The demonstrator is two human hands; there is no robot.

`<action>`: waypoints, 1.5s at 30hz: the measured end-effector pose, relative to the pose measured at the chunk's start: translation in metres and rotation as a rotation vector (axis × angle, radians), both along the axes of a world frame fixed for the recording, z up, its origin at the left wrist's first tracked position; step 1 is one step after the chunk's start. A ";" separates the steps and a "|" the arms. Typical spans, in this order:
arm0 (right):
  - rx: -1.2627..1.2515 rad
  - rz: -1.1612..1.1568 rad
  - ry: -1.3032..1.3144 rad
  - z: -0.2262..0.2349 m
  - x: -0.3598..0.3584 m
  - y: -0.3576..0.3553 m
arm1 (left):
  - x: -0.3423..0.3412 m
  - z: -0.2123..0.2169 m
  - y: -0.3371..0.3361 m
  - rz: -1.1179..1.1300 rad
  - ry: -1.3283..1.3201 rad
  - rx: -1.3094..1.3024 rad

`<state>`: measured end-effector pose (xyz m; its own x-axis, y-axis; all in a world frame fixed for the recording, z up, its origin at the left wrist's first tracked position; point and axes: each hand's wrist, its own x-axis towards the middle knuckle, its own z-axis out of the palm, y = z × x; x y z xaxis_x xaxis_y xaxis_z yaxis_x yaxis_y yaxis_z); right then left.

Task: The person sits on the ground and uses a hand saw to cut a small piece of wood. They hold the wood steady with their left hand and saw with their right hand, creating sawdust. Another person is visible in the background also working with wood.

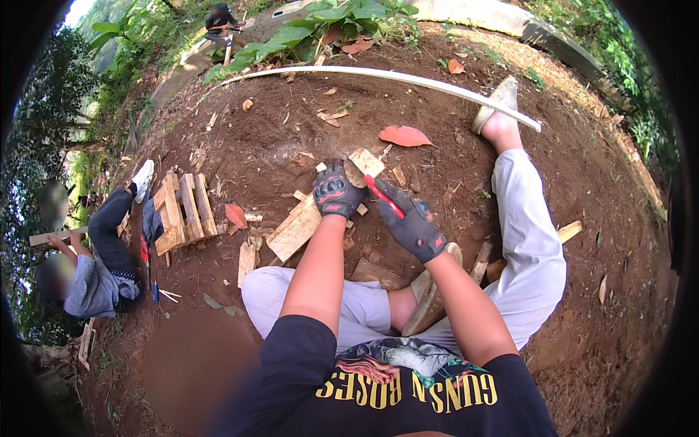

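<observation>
And there it was, right in the middle of the action: a small pale wooden block [366,162] sat just ahead of the gloves, close above the brown soil [604,349]! The left hand [339,191] was right beside it, fingers curled and drawn close together, though whether they pinched the block could not be told, with the tips hidden. Over on the other side, the right hand [413,224] had its fingers wrapped around a red-handled tool [384,196], the tool's far end angled up toward the block; whether the two touched was unclear.

Just below the left hand, a longer wooden piece [294,227] lay slanted. Beyond the gloves, a red leaf [405,136] rested on the soil, and farther out a long white strip [408,77] curved across to a shoe [497,104]. Away to the left, near slatted wood [191,207], a co-worker [102,280] held a board [58,237]!
</observation>
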<state>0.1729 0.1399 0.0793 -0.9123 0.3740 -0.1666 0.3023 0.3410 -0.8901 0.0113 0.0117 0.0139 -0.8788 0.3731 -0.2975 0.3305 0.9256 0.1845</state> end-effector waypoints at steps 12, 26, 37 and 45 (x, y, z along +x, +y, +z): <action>0.030 -0.083 -0.116 0.025 -0.006 -0.013 | 0.001 0.009 0.003 -0.055 -0.066 0.023; 0.150 0.001 -0.173 0.054 -0.055 -0.017 | 0.007 -0.011 -0.016 -0.044 0.134 0.126; 0.282 0.164 -0.262 0.099 -0.108 -0.034 | -0.007 -0.011 -0.032 0.128 0.044 0.315; 0.550 0.134 -0.007 0.071 -0.098 -0.035 | -0.009 -0.018 -0.030 0.095 0.050 0.372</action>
